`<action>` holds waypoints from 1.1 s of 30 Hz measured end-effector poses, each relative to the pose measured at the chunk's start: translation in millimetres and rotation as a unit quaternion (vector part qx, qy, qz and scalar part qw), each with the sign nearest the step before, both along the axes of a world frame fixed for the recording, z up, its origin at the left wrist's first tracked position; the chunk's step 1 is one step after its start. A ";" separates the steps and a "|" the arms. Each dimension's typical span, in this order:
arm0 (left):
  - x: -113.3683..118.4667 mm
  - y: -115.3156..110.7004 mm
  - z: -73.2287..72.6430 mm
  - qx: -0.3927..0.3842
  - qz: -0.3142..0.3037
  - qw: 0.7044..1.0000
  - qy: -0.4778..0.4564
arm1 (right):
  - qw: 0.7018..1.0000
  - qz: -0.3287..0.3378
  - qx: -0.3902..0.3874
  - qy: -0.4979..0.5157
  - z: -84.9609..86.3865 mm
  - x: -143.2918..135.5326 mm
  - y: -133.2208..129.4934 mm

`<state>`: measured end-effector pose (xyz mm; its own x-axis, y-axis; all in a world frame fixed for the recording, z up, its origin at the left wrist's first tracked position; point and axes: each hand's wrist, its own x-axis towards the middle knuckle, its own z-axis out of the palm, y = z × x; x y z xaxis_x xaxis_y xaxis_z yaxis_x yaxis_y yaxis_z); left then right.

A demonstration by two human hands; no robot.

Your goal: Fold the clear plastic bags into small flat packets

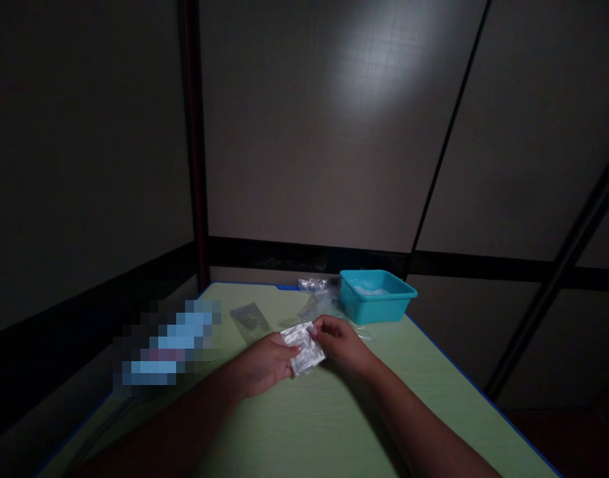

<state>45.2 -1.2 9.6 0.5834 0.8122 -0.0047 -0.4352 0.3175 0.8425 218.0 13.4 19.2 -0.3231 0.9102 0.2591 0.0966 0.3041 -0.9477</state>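
Observation:
Between my two hands, above the middle of the table, is a small clear plastic bag with a shiny, crinkled surface. My left hand grips its left side, thumb lying on top. At the upper right corner, my right hand pinches the edge between thumb and fingertips. What the bag contains, if anything, I cannot make out. Just beyond my left hand, another flat clear bag lies on the table. More loose clear bags lie in a heap past my right hand.
A turquoise plastic basket with something white inside stands at the far right of the pale green table. A blurred-out blue object is on the left. Panelled walls close in behind the table's blue edge.

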 end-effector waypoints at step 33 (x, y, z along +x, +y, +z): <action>13.3 -12.1 -2.5 0.053 -0.015 0.997 0.057 | 0.966 -0.136 0.137 -0.171 5.2 -15.3 -14.8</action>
<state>58.6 -13.2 7.2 0.6077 0.7941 0.0136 -0.3271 0.2346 0.9154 202.7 -1.4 24.4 -0.1912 0.8856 0.4233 0.5021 0.4588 -0.7331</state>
